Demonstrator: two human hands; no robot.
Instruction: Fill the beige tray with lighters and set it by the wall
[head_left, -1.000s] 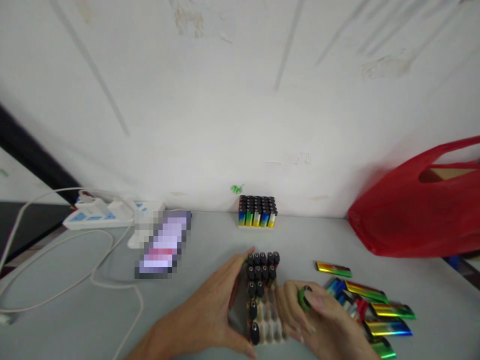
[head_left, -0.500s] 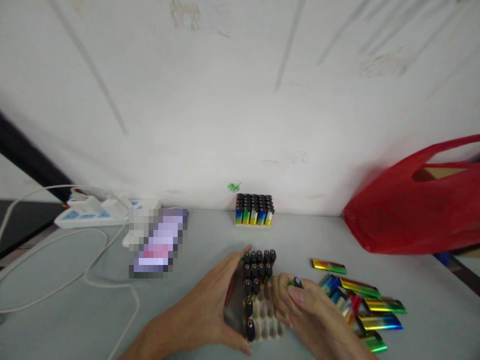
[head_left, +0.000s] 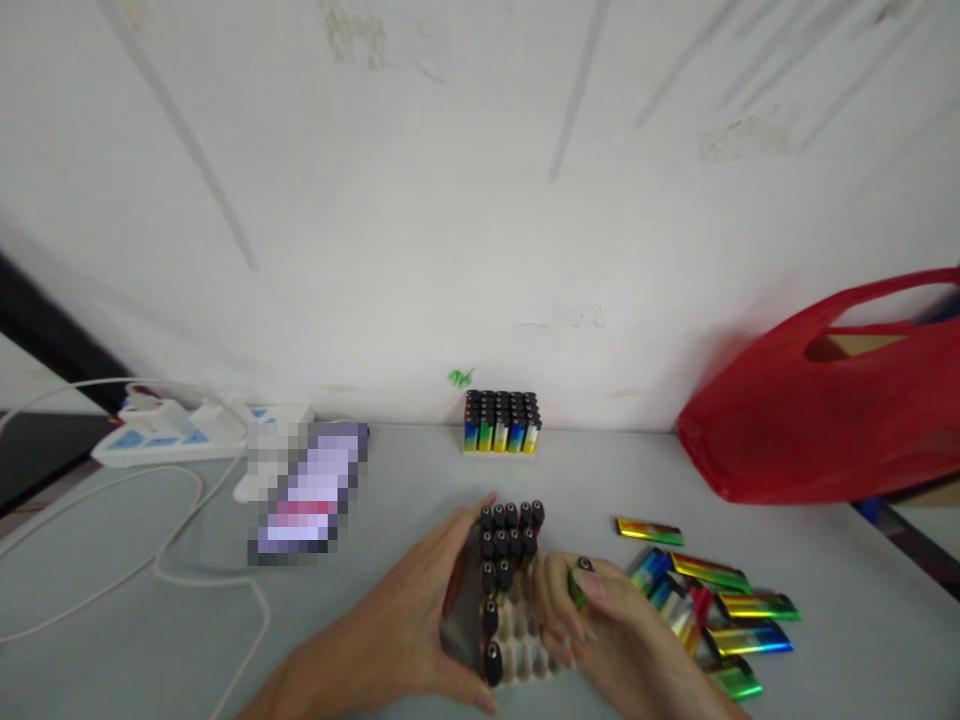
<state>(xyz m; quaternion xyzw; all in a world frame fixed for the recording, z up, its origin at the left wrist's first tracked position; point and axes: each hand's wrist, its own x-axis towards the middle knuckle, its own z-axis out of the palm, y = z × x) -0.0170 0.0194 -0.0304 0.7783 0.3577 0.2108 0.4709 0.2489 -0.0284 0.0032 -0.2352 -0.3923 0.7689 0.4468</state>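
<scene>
So compared with a second ago, the green lighter (head_left: 577, 588) has turned a bit in the fingers of the right hand (head_left: 616, 625), and that hand looks slightly closer to the moulded tray (head_left: 529, 660). We've also got everything sliding a little left, probably just the head turning.

Right fingers are curled narrow, thumb pressed on the lighter, black top up, just right of the tray. The left hand (head_left: 409, 610) has its fingers spread wide along the tray's left side, tips at the far end, thumb at the near end, holding it.

What we'd worry about: the right knuckles are right up by the tray's edge, so a careless push could tilt it or knock the standing lighters (head_left: 500, 543). The two lone ones near the left thumb have bare cups beside them, so we reckon they'd lean first. A loose thumb could also drop the green one.

As for other differences, we count the same standing lighters as in the first frame. The loose lighters (head_left: 750, 638) right of the right fingers look undisturbed on the table (head_left: 600, 480), and the packed lighter set (head_left: 501, 425) beyond the left fingertips hasn't budged.
</scene>
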